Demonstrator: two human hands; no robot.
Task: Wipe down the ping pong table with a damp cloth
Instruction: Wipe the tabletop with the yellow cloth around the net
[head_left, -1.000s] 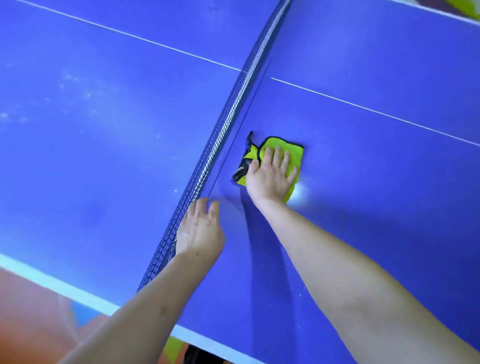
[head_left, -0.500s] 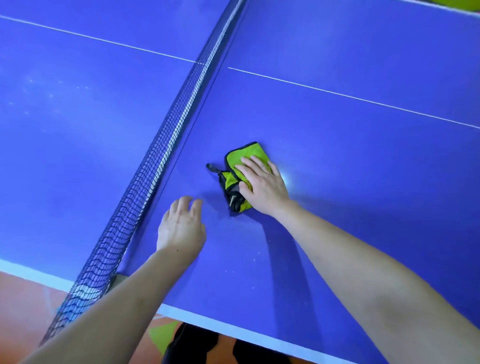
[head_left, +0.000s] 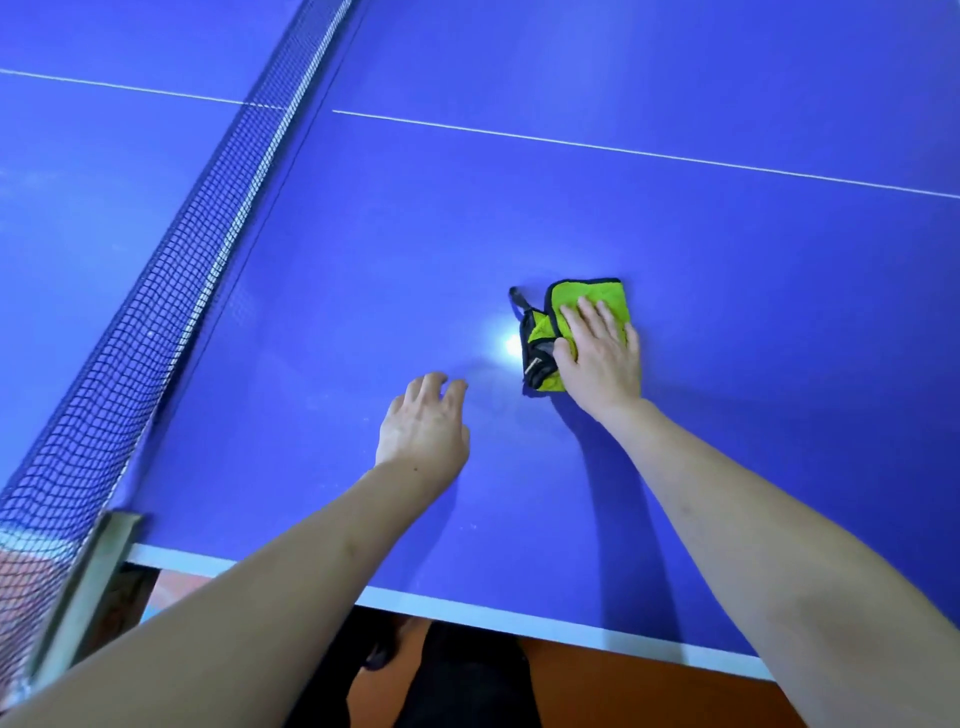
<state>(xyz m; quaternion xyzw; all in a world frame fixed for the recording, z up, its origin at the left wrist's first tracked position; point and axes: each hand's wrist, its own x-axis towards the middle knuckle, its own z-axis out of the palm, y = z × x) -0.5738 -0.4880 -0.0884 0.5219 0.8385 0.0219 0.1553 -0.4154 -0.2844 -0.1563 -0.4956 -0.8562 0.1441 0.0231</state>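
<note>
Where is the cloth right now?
Head view: the green cloth lies flat on the blue table, right of the net, pressed under the right hand.

Both forearms are bare from the near edge of the picture up to the wrists, with no sleeve showing on either one. The left hand (head_left: 423, 426) wears no glove, ring, watch or band, and the right hand (head_left: 602, 358) is just as bare. A small dark mole sits on the left wrist. Below the near table edge, dark clothing shows on the person's lower body, too shadowed to tell more.
</note>
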